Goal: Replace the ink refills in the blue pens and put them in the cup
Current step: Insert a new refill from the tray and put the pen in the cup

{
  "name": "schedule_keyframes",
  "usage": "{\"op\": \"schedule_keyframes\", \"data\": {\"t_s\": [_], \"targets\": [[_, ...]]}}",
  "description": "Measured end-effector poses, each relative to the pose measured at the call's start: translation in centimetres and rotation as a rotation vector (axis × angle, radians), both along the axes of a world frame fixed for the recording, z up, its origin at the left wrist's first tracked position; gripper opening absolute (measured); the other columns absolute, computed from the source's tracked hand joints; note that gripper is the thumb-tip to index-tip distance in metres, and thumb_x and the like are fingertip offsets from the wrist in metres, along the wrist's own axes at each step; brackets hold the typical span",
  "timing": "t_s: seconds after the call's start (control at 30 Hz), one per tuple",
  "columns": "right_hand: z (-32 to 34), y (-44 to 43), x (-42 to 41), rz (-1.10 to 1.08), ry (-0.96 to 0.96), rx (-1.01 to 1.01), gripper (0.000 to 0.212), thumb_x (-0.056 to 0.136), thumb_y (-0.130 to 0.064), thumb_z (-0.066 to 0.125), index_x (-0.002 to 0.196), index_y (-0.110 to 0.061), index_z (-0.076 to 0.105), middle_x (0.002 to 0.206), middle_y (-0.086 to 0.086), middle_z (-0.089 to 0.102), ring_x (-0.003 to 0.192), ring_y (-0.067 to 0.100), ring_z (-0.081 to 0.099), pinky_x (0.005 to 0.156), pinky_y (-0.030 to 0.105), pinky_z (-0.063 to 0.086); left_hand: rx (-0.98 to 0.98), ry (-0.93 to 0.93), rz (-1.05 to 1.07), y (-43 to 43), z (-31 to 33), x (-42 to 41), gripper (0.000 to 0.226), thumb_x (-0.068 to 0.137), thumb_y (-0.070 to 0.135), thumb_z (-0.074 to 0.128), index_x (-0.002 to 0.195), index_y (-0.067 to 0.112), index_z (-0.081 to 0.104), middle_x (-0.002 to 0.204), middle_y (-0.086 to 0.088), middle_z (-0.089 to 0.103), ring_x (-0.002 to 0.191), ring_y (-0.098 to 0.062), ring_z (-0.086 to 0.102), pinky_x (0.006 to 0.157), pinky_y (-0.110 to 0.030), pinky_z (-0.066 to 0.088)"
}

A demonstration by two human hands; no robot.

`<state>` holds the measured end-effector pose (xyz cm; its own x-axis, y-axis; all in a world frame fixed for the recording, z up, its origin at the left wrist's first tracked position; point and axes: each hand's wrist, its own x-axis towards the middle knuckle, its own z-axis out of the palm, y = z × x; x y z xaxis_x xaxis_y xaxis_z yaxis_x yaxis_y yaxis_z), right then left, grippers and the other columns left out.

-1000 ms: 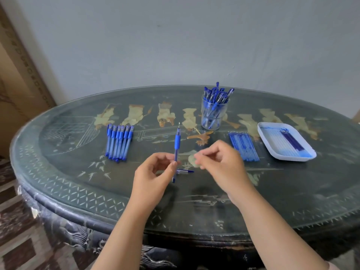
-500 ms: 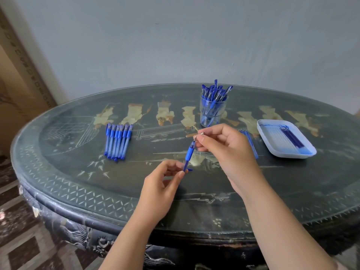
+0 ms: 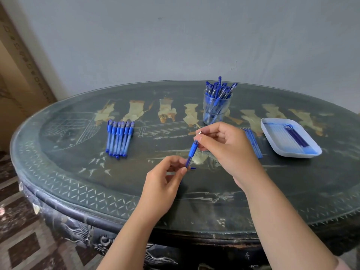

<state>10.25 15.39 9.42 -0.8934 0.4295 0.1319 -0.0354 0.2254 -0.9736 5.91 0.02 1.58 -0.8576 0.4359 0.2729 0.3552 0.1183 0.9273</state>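
Observation:
Between my two hands, above the table's middle, is a blue pen (image 3: 191,152), tilted with its tip up to the right. My left hand (image 3: 165,180) pinches its lower barrel. My right hand (image 3: 224,147) pinches its metal tip end with curled fingers. A blue pen cap (image 3: 192,168) lies on the table just under the pen. The clear cup (image 3: 215,109) at the back holds several blue pens. A row of several capped blue pens (image 3: 119,139) lies at the left. Loose refills (image 3: 253,143) lie to the right, partly hidden by my right hand.
A white tray (image 3: 272,133) with used refills stands at the right. The dark oval table (image 3: 78,182) has a raised rim, and its front edge is close to me. A grey wall stands behind the table.
The pen tilted from upright to leaning right, and my right hand rose from beside the barrel to its tip end. My left hand kept its hold on the lower barrel.

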Motion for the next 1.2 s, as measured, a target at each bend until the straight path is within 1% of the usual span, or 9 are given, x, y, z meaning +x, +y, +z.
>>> {"op": "schedule_keyframes", "data": {"t_s": [0.17, 0.3, 0.5, 0.67, 0.77, 0.83, 0.97, 1.1, 1.2], "targets": [[-0.3, 0.0, -0.6, -0.016, -0.013, 0.019, 0.002, 0.085, -0.017, 0.072, 0.086, -0.018, 0.071, 0.081, 0.001, 0.074, 0.078, 0.013, 0.072, 0.08, 0.034, 0.06, 0.001, 0.004, 0.034, 0.2, 0.0, -0.8, 0.022, 0.094, 0.004, 0.061, 0.095, 0.026, 0.063, 0.095, 0.016, 0.07, 0.091, -0.005, 0.065, 0.083, -0.026, 0.052], [-0.8, -0.4, -0.9, -0.042, 0.011, 0.03, 0.014, 0.082, -0.024, 0.076, 0.086, -0.014, 0.067, 0.078, 0.003, 0.073, 0.072, 0.013, 0.072, 0.077, 0.037, 0.06, 0.018, -0.009, 0.051, 0.4, -0.1, -0.8, 0.02, 0.095, 0.004, 0.059, 0.096, 0.024, 0.063, 0.093, 0.016, 0.07, 0.09, -0.002, 0.065, 0.081, -0.022, 0.051], [-1.0, -1.0, -1.0, 0.084, 0.072, 0.005, 0.021, 0.093, -0.027, 0.064, 0.114, -0.028, 0.064, 0.085, 0.004, 0.072, 0.077, 0.015, 0.071, 0.072, 0.032, 0.06, 0.052, -0.039, 0.065, 0.4, -0.3, -0.9, 0.018, 0.095, 0.002, 0.057, 0.096, 0.02, 0.062, 0.09, 0.009, 0.071, 0.092, -0.002, 0.067, 0.082, -0.023, 0.052], [-1.5, -1.7, -1.3, -0.034, 0.109, 0.001, 0.009, 0.087, -0.023, 0.072, 0.091, -0.017, 0.066, 0.083, 0.0, 0.074, 0.07, 0.011, 0.069, 0.062, 0.027, 0.057, 0.031, -0.037, 0.068, 0.4, -0.3, -0.9, 0.019, 0.095, 0.004, 0.058, 0.097, 0.022, 0.062, 0.092, 0.013, 0.071, 0.091, -0.003, 0.065, 0.079, -0.019, 0.051], [-1.8, -1.7, -1.4, -0.027, 0.074, -0.012, 0.028, 0.084, -0.035, 0.074, 0.104, -0.022, 0.059, 0.086, 0.002, 0.073, 0.073, 0.015, 0.07, 0.065, 0.032, 0.06, 0.04, -0.034, 0.067, 0.4, -0.3, -0.9, 0.016, 0.095, 0.004, 0.058, 0.098, 0.019, 0.062, 0.092, 0.009, 0.071, 0.092, -0.002, 0.066, 0.078, -0.016, 0.05], [-1.7, -1.8, -1.3, 0.048, 0.089, 0.003, 0.025, 0.091, -0.034, 0.065, 0.116, -0.031, 0.06, 0.088, 0.003, 0.072, 0.076, 0.012, 0.07, 0.067, 0.032, 0.06, 0.043, -0.031, 0.071, 0.4, -0.2, -0.9, 0.015, 0.095, 0.004, 0.058, 0.099, 0.017, 0.063, 0.093, 0.008, 0.071, 0.092, 0.0, 0.065, 0.077, -0.013, 0.049], [-2.1, -2.0, -1.4, -0.014, 0.119, 0.075, 0.011, 0.094, -0.024, 0.062, 0.095, -0.016, 0.069, 0.087, 0.002, 0.072, 0.07, 0.005, 0.068, 0.059, 0.022, 0.055, 0.049, -0.031, 0.078, 0.5, -0.3, -0.9, 0.015, 0.094, 0.002, 0.058, 0.099, 0.016, 0.062, 0.093, 0.008, 0.071, 0.091, 0.002, 0.065, 0.076, -0.011, 0.048], [-2.5, -1.7, -1.6, -0.005, 0.116, 0.061, 0.018, 0.091, -0.035, 0.066, 0.107, -0.028, 0.063, 0.089, 0.001, 0.072, 0.083, 0.014, 0.07, 0.071, 0.035, 0.059, 0.032, -0.027, 0.07, 0.5, -0.3, -0.9, 0.017, 0.095, 0.004, 0.058, 0.099, 0.019, 0.062, 0.093, 0.015, 0.07, 0.092, 0.0, 0.065, 0.076, -0.013, 0.05], [-2.4, -1.8, -1.4, 0.047, 0.146, 0.074, 0.015, 0.097, -0.023, 0.058, 0.107, -0.029, 0.068, 0.095, -0.003, 0.073, 0.091, 0.011, 0.069, 0.076, 0.037, 0.06, 0.027, -0.03, 0.073, 0.4, -0.2, -1.0, 0.017, 0.094, 0.004, 0.058, 0.097, 0.021, 0.061, 0.092, 0.019, 0.069, 0.091, 0.0, 0.064, 0.075, -0.014, 0.049]]}}
